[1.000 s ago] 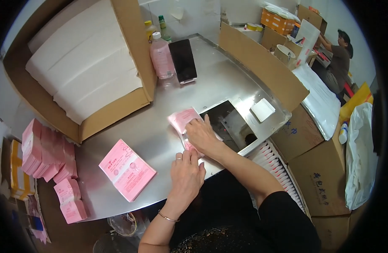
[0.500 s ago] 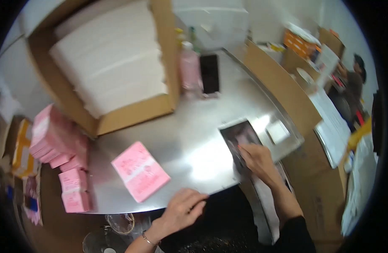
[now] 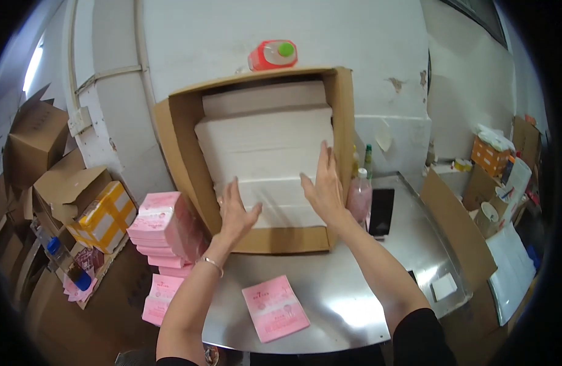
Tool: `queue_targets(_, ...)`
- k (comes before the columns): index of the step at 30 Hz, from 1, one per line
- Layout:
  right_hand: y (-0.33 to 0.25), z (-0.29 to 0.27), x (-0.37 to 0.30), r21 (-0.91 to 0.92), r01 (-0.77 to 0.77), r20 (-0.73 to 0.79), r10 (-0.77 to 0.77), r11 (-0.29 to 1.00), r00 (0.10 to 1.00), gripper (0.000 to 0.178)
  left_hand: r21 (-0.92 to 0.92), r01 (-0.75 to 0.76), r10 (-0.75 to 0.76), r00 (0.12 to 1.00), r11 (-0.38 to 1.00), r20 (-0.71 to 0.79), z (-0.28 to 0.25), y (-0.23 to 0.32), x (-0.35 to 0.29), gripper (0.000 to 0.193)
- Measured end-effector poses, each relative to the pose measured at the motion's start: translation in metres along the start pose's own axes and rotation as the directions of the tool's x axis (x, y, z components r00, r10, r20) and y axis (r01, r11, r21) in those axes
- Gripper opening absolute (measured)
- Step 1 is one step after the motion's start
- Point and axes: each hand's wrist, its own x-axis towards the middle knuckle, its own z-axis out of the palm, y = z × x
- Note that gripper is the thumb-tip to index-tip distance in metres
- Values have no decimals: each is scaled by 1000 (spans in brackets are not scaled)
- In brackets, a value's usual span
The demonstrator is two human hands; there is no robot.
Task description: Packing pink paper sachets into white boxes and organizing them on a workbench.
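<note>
**A:** We've got both hands up at the big cardboard box (image 3: 183, 158) that stands open toward us on the metal table (image 3: 348, 293). It's packed with white packs (image 3: 265, 146) stacked flat, one over another.

**B:** Yep. Our left hand (image 3: 235, 213) is at the lower left of the stack, fingers spread and loose, gripping nothing. Whether the fingertips actually touch the bottom pack, we can't tell.

**A:** Same with our right hand (image 3: 322, 183), which sits higher, near the box's right wall. It's open and flat, fingers pointing up, palm facing the white packs. No grasp there either.

**B:** There's a thin bracelet (image 3: 212, 262) on our left wrist. One pink packet (image 3: 275, 307) lies flat on the table near us, well apart from both hands.

**A:** A stack of pink packets (image 3: 165, 229) is just left of the box, and a pink bottle (image 3: 359, 196) plus a dark phone (image 3: 381, 210) sit on its right. A red bottle with a green cap (image 3: 273, 55) lies on top of the box.
</note>
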Motion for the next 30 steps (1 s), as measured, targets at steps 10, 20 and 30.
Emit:
queue_targets(10, 25, 52, 117, -190, -152, -256, 101, 970, 961, 104, -30, 169, -168, 919, 985, -357, -15, -45, 165, 111)
queue_targets(20, 15, 38, 143, -637, -120, 103, 238, 761, 966, 99, 402, 231, -120, 952, 886, -282, -28, -19, 187, 91)
queue_targets(30, 27, 42, 127, -152, -236, -95, 223, 960, 970, 85, -71, 239, -248, 956, 968, -154, -46, -23, 180, 93)
